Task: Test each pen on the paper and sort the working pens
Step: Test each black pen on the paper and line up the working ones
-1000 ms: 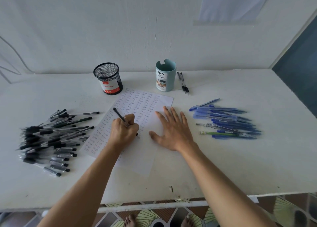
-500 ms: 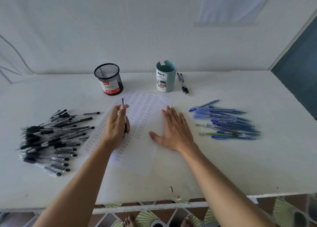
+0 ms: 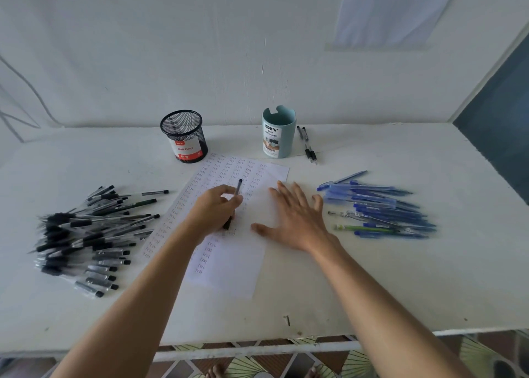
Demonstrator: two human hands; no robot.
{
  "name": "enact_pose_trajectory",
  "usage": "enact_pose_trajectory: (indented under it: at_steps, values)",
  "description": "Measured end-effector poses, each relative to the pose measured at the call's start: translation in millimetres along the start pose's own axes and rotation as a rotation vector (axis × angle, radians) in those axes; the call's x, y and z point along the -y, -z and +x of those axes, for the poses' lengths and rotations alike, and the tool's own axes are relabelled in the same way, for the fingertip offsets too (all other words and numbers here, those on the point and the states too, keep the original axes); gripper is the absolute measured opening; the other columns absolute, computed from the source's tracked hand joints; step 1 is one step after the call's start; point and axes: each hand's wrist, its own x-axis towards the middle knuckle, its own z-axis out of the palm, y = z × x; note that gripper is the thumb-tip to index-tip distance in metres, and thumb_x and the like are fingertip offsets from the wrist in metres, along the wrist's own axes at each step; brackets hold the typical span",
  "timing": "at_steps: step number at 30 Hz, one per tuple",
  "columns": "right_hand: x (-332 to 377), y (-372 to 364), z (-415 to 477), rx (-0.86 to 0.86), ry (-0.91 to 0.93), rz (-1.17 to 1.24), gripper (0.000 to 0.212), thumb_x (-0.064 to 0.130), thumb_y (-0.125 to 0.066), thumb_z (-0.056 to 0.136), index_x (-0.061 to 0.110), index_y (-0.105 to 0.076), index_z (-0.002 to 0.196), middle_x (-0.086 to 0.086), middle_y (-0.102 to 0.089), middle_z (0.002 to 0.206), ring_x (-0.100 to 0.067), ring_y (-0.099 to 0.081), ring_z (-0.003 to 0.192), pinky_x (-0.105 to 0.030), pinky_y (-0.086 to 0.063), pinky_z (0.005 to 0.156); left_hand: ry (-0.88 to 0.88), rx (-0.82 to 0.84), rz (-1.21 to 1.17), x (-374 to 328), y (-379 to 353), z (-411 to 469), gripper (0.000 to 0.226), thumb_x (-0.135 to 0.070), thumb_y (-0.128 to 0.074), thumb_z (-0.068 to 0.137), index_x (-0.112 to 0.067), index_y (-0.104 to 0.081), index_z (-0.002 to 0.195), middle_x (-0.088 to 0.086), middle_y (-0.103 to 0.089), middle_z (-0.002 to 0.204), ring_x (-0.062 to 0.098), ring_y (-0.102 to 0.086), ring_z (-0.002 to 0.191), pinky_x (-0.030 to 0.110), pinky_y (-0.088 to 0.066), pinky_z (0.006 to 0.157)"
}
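1. At the left of the table [image 3: 372, 286] lies a large loose heap of black pens [image 3: 83, 234]. Whether these have been tested cannot be told.
2. Beyond it the mesh cup [image 3: 184, 137] stands upright and looks empty.
3. The paper [image 3: 234, 274] carries many columns of small written marks, so plenty of pens seem tested; only its near right part is blank.
4. The left hand [image 3: 213, 211] curls its fingers round a black pen [image 3: 238, 187] above the sheet.
5. The right hand [image 3: 297, 220] lies flat, fingers spread, on the paper's right edge.
6. The teal organizer [image 3: 279, 133] stands far, with two pens [image 3: 307, 146] just right of it.
7. A pile of blue pens [image 3: 378, 209] lies at the right. Sorting into the cups looks barely begun.
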Motion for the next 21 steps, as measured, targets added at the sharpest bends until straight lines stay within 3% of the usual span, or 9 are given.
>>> enact_pose_trajectory:
  at_steps: [4, 7, 10, 13, 15, 17, 19, 21]
  values:
    - [-4, 5, 2, 0.052, 0.024, 0.008, 0.099, 0.084, -0.037, 0.082, 0.031, -0.002, 0.158, 0.011, 0.014, 0.166, -0.015, 0.015, 0.152, -0.06, 0.0, 0.116, -0.051, -0.034, 0.247, -17, -13, 15, 0.033, -0.037, -0.062, 0.096, -0.022, -0.056, 0.126, 0.0, -0.067, 0.083, 0.016, -0.058, 0.079, 0.029, -0.043, 0.061]
    - [-7, 12, 3, 0.061, 0.037, 0.019, 0.096, 0.078, -0.046, 0.083, 0.033, -0.006, 0.157, 0.013, 0.011, 0.166, -0.015, 0.01, 0.153, -0.061, -0.004, 0.115, -0.077, -0.103, 0.339, -23, -23, 28, 0.045, -0.044, -0.064, 0.094, -0.019, -0.054, 0.131, 0.006, -0.07, 0.094, 0.022, -0.061, 0.098, 0.034, -0.048, 0.073]
    - [-7, 16, 4, 0.062, 0.033, 0.062, 0.082, 0.061, -0.051, 0.088, 0.033, -0.014, 0.156, 0.012, 0.003, 0.166, -0.014, 0.005, 0.153, -0.06, -0.005, 0.115, -0.097, -0.095, 0.309, -29, -27, 34, 0.042, -0.048, -0.061, 0.095, -0.02, -0.058, 0.126, 0.003, -0.072, 0.087, 0.021, -0.065, 0.089, 0.031, -0.049, 0.07]
    - [-4, 16, 9, -0.023, -0.033, 0.209, 0.058, 0.053, -0.046, 0.095, 0.034, -0.034, 0.148, 0.013, -0.017, 0.163, -0.01, -0.009, 0.15, -0.054, -0.006, 0.114, -0.183, -0.208, 0.273, -27, -22, 34, 0.028, -0.034, -0.054, 0.101, -0.016, -0.065, 0.119, 0.004, -0.069, 0.078, 0.016, -0.062, 0.075, 0.022, -0.042, 0.064]
    - [2, 13, 15, -0.14, -0.114, 0.328, 0.044, 0.051, -0.048, 0.096, 0.031, -0.048, 0.135, 0.012, -0.037, 0.153, -0.01, -0.025, 0.144, -0.049, -0.012, 0.11, -0.235, -0.321, 0.374, -18, -19, 39, 0.03, -0.03, -0.051, 0.102, -0.016, -0.064, 0.125, 0.007, -0.067, 0.109, 0.022, -0.059, 0.106, 0.028, -0.042, 0.087]
    - [10, 10, 20, -0.257, -0.204, 0.373, 0.042, 0.054, -0.052, 0.093, 0.027, -0.053, 0.125, 0.008, -0.048, 0.138, -0.013, -0.036, 0.135, -0.046, -0.019, 0.106, -0.199, -0.312, 0.604, -8, -17, 45, 0.043, -0.038, -0.045, 0.103, -0.024, -0.052, 0.143, 0.008, -0.047, 0.148, 0.029, -0.032, 0.141, 0.045, -0.024, 0.113]
    - [18, 7, 25, -0.319, -0.261, 0.316, 0.05, 0.061, -0.055, 0.089, 0.024, -0.054, 0.121, 0.003, -0.049, 0.129, -0.019, -0.04, 0.129, -0.046, -0.025, 0.102, -0.137, -0.189, 0.749, -2, -17, 47, 0.054, -0.048, -0.033, 0.104, -0.031, -0.03, 0.155, 0.005, -0.02, 0.165, 0.027, -0.008, 0.153, 0.048, -0.006, 0.121]
    - [23, 8, 30, -0.31, -0.278, 0.217, 0.055, 0.066, -0.056, 0.085, 0.023, -0.056, 0.118, 0.0, -0.048, 0.126, -0.023, -0.041, 0.126, -0.045, -0.029, 0.099, -0.129, -0.128, 0.791, 2, -19, 47, 0.059, -0.052, -0.024, 0.104, -0.033, -0.016, 0.159, 0.003, -0.008, 0.168, 0.025, 0.0, 0.155, 0.047, 0.0, 0.124]
